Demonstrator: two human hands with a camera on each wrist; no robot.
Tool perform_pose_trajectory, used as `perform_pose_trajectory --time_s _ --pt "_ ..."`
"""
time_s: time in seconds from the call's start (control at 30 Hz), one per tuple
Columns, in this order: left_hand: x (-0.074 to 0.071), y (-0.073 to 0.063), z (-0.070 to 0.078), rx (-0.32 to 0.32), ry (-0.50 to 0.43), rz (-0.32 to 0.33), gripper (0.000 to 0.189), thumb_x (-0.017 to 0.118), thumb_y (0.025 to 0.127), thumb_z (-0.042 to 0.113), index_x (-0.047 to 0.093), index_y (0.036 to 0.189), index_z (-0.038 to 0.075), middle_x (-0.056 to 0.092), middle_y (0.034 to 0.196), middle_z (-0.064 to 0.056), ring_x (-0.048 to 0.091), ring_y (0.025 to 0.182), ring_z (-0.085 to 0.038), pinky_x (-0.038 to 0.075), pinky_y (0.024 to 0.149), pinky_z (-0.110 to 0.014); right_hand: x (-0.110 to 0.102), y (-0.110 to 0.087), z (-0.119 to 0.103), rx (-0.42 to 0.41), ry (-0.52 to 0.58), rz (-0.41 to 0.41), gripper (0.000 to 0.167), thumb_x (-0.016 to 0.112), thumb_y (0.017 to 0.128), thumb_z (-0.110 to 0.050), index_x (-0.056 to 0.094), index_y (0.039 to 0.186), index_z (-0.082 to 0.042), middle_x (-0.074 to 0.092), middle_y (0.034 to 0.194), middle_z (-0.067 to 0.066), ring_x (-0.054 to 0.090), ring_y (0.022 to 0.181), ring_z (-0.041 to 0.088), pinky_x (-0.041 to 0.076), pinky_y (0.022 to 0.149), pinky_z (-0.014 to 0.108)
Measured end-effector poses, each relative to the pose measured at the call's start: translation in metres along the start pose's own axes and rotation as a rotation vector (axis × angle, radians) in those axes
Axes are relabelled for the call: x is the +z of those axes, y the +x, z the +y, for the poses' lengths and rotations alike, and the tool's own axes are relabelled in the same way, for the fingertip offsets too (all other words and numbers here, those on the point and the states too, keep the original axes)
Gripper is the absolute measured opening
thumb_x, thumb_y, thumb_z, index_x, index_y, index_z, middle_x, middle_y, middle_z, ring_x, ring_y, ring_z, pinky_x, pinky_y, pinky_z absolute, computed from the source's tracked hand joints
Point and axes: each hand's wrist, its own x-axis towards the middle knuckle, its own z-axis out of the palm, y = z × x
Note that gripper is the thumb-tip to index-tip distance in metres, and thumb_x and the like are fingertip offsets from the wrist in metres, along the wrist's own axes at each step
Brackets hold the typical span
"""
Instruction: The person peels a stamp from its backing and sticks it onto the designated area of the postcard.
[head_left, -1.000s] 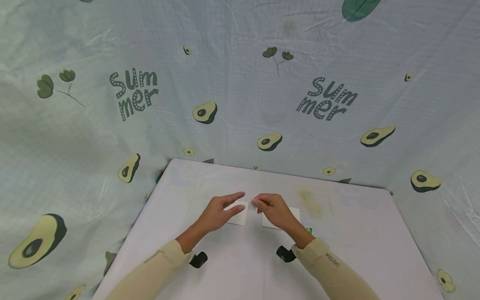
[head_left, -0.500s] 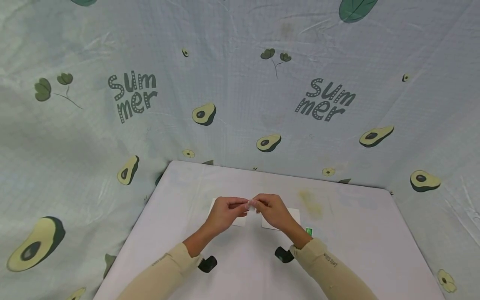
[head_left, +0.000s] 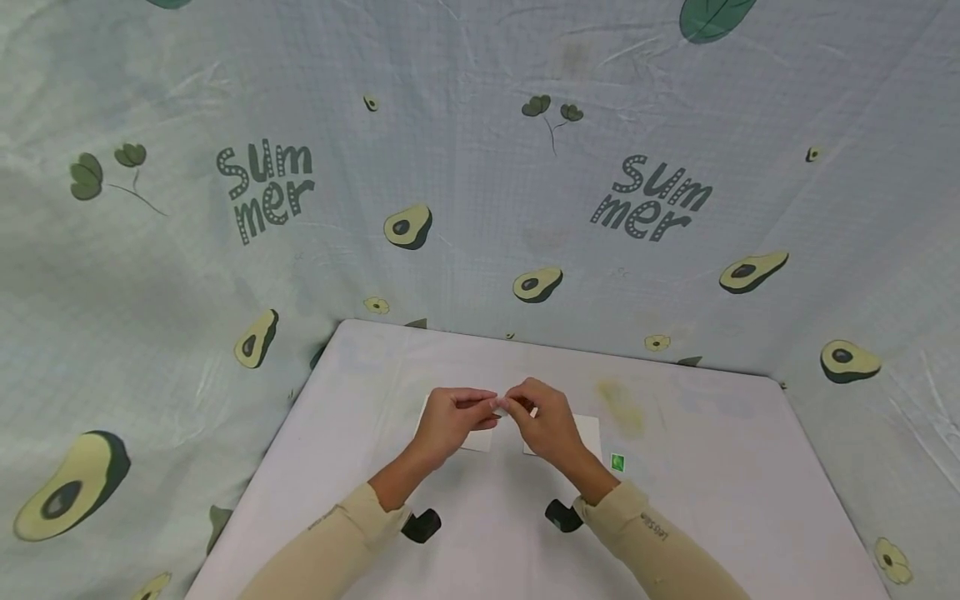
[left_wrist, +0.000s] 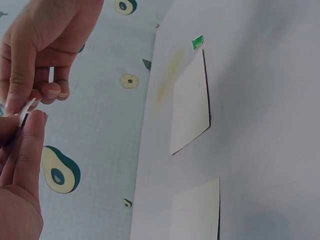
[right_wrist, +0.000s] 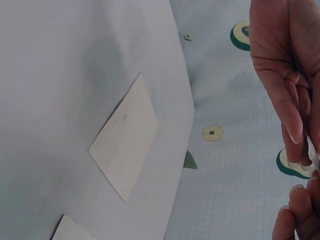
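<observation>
In the head view my left hand (head_left: 445,427) and right hand (head_left: 550,421) meet fingertip to fingertip above the middle of the table. A small, thin white piece of paper (left_wrist: 28,107) is pinched between the fingers of both hands. Most of it is hidden by the fingertips. Under the left hand lies a white card (head_left: 477,440), partly covered in the head view. A second white card (head_left: 589,430) lies under the right hand. Just right of that card sits a small green stamp-like piece with a white border (head_left: 618,462).
The white table (head_left: 720,500) has a yellowish stain (head_left: 621,406) towards its back right. A pale curtain (head_left: 480,167) printed with avocados hangs around its back and sides. A black wrist camera (head_left: 422,526) sits below the left sleeve.
My left hand, apart with spread fingers a second ago, has moved right and now pinches the paper with the right hand. The right hand has turned slightly, uncovering more of the green piece.
</observation>
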Motion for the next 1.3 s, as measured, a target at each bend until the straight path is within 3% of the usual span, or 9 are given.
perform_pose_trajectory --time_s 0.2,0.37,0.7,1.1,1.3 --pt "0.002 0.0 0.0 -0.027 -0.048 0.039 0.026 0.073 0.097 0.009 0.075 0.118 -0.006 0.078 0.11 -0.024 0.08 0.097 -0.036 0.064 0.079 -0.028 0.002 -0.001 0.001 -0.186 -0.124 0.127 0.014 0.082 0.087 -0.003 0.074 0.099 -0.004 0.066 0.083 0.004 0.059 0.072 0.012 0.057 0.065 0.021" --pt "0.002 0.001 0.0 -0.02 -0.097 0.049 0.03 0.072 0.098 0.009 0.072 0.123 -0.008 0.077 0.115 -0.025 0.08 0.1 -0.033 0.064 0.081 -0.029 0.002 0.001 0.002 -0.305 -0.158 0.093 0.011 0.082 0.086 0.0 0.075 0.094 -0.004 0.069 0.088 0.005 0.062 0.073 0.012 0.058 0.066 0.022" --pt "-0.002 0.003 0.005 -0.028 -0.236 -0.001 0.038 0.066 0.096 -0.009 0.062 0.132 -0.017 0.073 0.119 -0.031 0.079 0.093 -0.013 0.064 0.085 -0.031 -0.006 0.01 -0.003 -0.366 -0.248 0.052 0.012 0.082 0.086 0.001 0.077 0.097 -0.001 0.072 0.092 0.006 0.065 0.076 0.013 0.06 0.068 0.023" --pt "-0.003 0.006 0.008 -0.029 -0.196 0.011 0.036 0.07 0.096 -0.004 0.065 0.13 -0.014 0.075 0.117 -0.028 0.08 0.095 -0.016 0.063 0.086 -0.033 -0.008 0.015 -0.006 -0.378 -0.241 0.038 0.011 0.081 0.087 0.0 0.078 0.098 -0.002 0.073 0.093 0.006 0.068 0.079 0.014 0.061 0.07 0.024" --pt "-0.001 0.005 0.007 -0.003 -0.147 0.033 0.035 0.072 0.095 -0.001 0.066 0.127 -0.014 0.076 0.116 -0.027 0.08 0.098 -0.021 0.063 0.086 -0.034 -0.007 0.015 -0.008 -0.342 -0.214 0.012 0.007 0.08 0.089 -0.003 0.079 0.097 -0.002 0.075 0.091 0.006 0.069 0.077 0.013 0.061 0.069 0.023"
